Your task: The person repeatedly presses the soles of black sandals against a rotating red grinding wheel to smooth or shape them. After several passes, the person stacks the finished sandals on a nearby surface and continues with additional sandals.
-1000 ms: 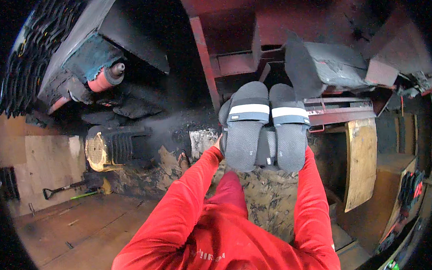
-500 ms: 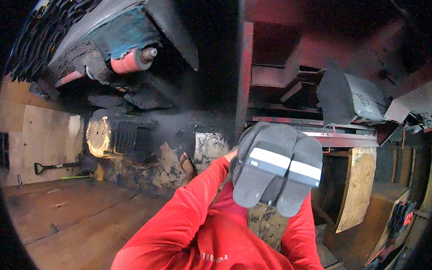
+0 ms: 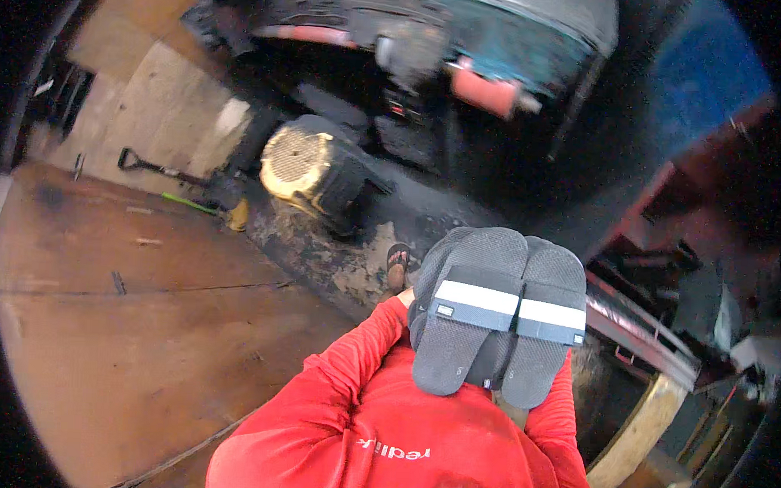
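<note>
A stack of dark grey slide sandals [image 3: 466,307] is held up in front of my chest. The top pair has straps with a white band and a blue-grey edge, and more dark sandals show beneath. My left hand [image 3: 407,297] grips the stack at its left side; only a bit of the hand shows, and its fingers are hidden behind the sandals. My right forearm [image 3: 559,403], in a red sleeve, runs up behind the stack's right side. The sandals cover my right hand completely.
A sandalled foot [image 3: 396,268] shows on the blackened floor. Ahead stand a motor with a yellowed grille [image 3: 297,161] and a machine with a red roller [image 3: 483,92]. Brown sheets [image 3: 147,321] cover the left floor near a shovel handle [image 3: 156,169]. At right are a metal rail [image 3: 641,326] and a wooden board [image 3: 642,433].
My view has turned left, so the machine and motor now sit farther right in the picture. The sandals remain held in front of me.
</note>
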The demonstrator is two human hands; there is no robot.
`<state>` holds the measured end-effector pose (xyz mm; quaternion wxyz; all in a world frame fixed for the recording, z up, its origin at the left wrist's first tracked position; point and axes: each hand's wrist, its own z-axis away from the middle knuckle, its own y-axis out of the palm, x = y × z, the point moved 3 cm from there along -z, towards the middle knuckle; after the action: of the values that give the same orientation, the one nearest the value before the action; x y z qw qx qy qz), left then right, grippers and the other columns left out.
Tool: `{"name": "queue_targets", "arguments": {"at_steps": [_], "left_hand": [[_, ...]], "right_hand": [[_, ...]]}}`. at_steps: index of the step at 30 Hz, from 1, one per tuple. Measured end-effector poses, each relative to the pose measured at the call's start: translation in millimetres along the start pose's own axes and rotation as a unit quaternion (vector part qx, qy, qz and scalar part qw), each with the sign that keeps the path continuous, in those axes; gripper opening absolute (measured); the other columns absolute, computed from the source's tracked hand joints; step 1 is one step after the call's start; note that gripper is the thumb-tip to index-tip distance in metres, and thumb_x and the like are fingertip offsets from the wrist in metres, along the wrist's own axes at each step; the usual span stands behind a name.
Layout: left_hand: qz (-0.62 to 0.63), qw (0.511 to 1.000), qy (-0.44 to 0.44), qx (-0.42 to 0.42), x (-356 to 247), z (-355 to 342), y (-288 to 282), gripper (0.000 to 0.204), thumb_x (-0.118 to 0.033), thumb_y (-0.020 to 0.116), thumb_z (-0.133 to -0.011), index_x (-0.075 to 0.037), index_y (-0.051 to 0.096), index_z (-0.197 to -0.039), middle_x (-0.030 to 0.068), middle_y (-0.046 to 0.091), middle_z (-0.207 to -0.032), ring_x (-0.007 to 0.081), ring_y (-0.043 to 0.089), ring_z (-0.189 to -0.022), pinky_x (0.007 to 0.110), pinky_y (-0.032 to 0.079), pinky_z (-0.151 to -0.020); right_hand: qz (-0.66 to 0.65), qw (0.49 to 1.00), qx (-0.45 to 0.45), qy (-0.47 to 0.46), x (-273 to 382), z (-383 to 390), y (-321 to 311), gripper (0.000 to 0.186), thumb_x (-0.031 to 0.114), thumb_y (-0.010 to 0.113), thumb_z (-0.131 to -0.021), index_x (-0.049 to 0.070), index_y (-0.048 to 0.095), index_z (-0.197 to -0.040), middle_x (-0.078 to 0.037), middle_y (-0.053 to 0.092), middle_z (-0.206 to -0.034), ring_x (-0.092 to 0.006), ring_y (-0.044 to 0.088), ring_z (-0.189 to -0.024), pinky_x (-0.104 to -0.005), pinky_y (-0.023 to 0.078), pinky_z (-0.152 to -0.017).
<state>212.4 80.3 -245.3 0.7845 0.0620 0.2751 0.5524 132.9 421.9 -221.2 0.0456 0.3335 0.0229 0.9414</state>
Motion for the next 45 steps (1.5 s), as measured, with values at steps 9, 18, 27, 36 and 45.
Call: {"name": "queue_targets", "arguments": {"at_steps": [9, 18, 27, 36, 45], "left_hand": [[0.077, 0.988, 0.120, -0.060, -258, -33, -125, 0.083, -0.068, 0.055, -0.086, -0.008, 0.045, -0.143, 0.0113, 0.049, -0.143, 0.0328, 0.050, -0.125, 0.054, 0.043, -0.096], [0.105, 0.974, 0.171, -0.104, -461, -80, -228, 0.080, -0.065, 0.056, -0.086, -0.008, 0.047, -0.142, 0.0108, 0.052, -0.141, 0.0325, 0.052, -0.123, 0.054, 0.045, -0.093], [0.136, 0.973, 0.143, -0.121, -475, -117, -253, 0.077, -0.063, 0.058, -0.087, -0.008, 0.049, -0.140, 0.0102, 0.054, -0.138, 0.0322, 0.054, -0.120, 0.054, 0.047, -0.091], [0.160, 0.974, 0.060, -0.152, -363, -83, -250, 0.073, -0.061, 0.059, -0.088, -0.009, 0.051, -0.139, 0.0097, 0.057, -0.136, 0.0319, 0.057, -0.118, 0.054, 0.049, -0.089], [0.126, 0.978, 0.078, -0.149, -365, -89, -212, 0.070, -0.058, 0.060, -0.088, -0.009, 0.052, -0.137, 0.0092, 0.059, -0.134, 0.0316, 0.059, -0.116, 0.054, 0.051, -0.086]], "right_hand": [[0.160, 0.969, 0.186, -0.020, 34, -47, 356, 0.057, 0.063, 0.053, -0.091, 0.012, 0.076, -0.102, -0.008, 0.075, -0.096, -0.0266, 0.070, -0.089, -0.0392, 0.052, -0.082], [0.296, 0.927, 0.227, -0.048, 12, -91, 633, 0.061, 0.066, 0.053, -0.090, 0.011, 0.077, -0.098, -0.009, 0.075, -0.093, -0.0269, 0.070, -0.088, -0.0385, 0.052, -0.081], [0.555, 0.808, 0.120, -0.155, 34, -156, 750, 0.065, 0.069, 0.052, -0.090, 0.010, 0.078, -0.095, -0.010, 0.076, -0.090, -0.0271, 0.070, -0.086, -0.0377, 0.051, -0.081], [0.311, 0.946, 0.001, -0.094, -14, -150, 580, 0.071, 0.067, 0.050, -0.094, 0.000, 0.073, -0.092, -0.015, 0.071, -0.077, -0.0259, 0.069, -0.077, -0.0406, 0.051, -0.077], [0.250, 0.933, 0.161, 0.202, -64, -57, 473, 0.090, 0.078, 0.044, -0.090, 0.016, 0.037, -0.155, -0.018, 0.044, -0.152, -0.0364, 0.040, -0.141, -0.0566, 0.043, -0.105]]}}
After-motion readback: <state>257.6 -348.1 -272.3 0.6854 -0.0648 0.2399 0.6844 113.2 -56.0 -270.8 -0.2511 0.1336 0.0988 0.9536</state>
